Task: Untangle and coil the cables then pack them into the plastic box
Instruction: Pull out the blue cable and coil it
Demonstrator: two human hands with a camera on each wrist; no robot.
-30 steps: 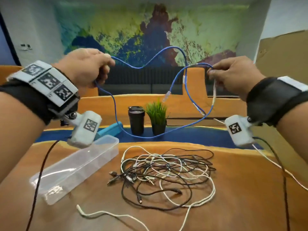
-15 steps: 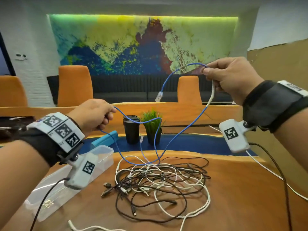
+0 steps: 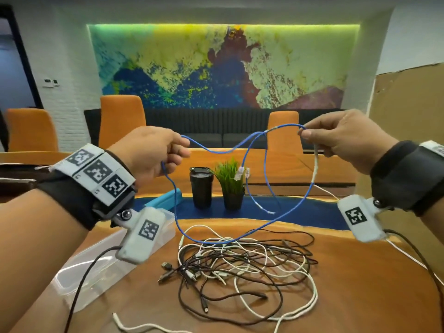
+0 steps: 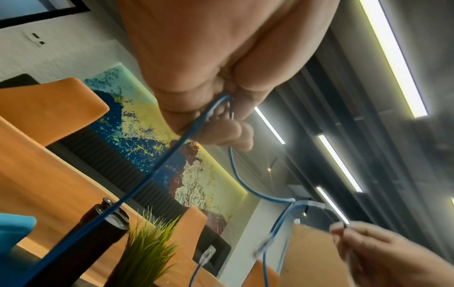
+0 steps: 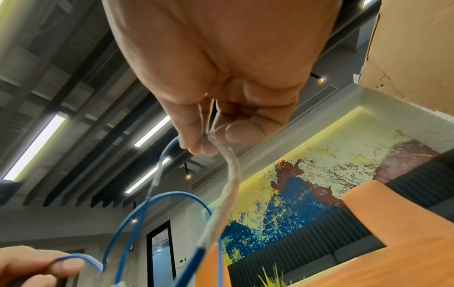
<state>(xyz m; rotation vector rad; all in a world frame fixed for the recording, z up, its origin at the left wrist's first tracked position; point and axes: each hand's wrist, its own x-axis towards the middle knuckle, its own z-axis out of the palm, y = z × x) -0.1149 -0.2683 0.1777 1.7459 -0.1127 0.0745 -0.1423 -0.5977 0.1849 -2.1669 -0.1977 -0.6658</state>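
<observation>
Wooden surface (image 3: 360, 296) with a blue band across its middle: carries all loose items.

Clear rectangular plastic box (image 3: 101, 267): lies open-topped near the left edge of the surface, partly hidden behind the left wrist unit.

Tangle of thin black and white cables (image 3: 242, 263): heaped at the centre of the surface, just right of the box; one white end trails toward the near edge.

Thin blue network cable (image 3: 283, 217): held up in the air between both hands, sagging in a wide loop whose lowest part hangs just over the tangle; contact cannot be told. Two clear plug ends dangle inside the loop. A white-wrapped section runs down from the right hand.

Left hand (image 3: 153, 155): grip closed, fingers curled round the blue cable.

Right hand (image 3: 346, 143): grip closed to a pinch, thumb and fingertips on the blue cable at its white-wrapped section.

Black lidded cup (image 3: 201, 187) and small green potted plant (image 3: 231, 182): side by side on the blue band, beyond the tangle.

Light-blue lid-like piece (image 3: 165, 199): beyond the box.
</observation>
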